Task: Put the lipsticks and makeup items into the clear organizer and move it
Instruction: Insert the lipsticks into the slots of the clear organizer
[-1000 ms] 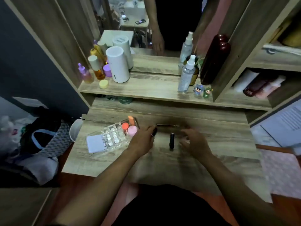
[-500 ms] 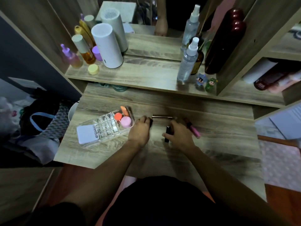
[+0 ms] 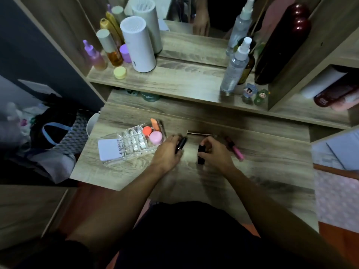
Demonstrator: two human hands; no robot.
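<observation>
The clear organizer lies on the wooden desk at the left, holding an orange round item, a pink round item and an orange stick at its far end, with a white flat compact at its near end. My left hand sits just right of it, fingers closed on a black lipstick. My right hand grips a second black lipstick that rests on the desk. A thin gold stick lies beyond the hands. A pink tube lies to the right of my right hand.
A raised shelf behind the desk carries a white cylinder, several bottles at the left, spray bottles and two small figurines. A mirror stands behind. Bags lie on the floor at the left; papers at the right.
The view has tilted down and closer. My right hand moved left onto the second black lipstick, uncovering the pink tube. My left hand has closed around the first black lipstick.
</observation>
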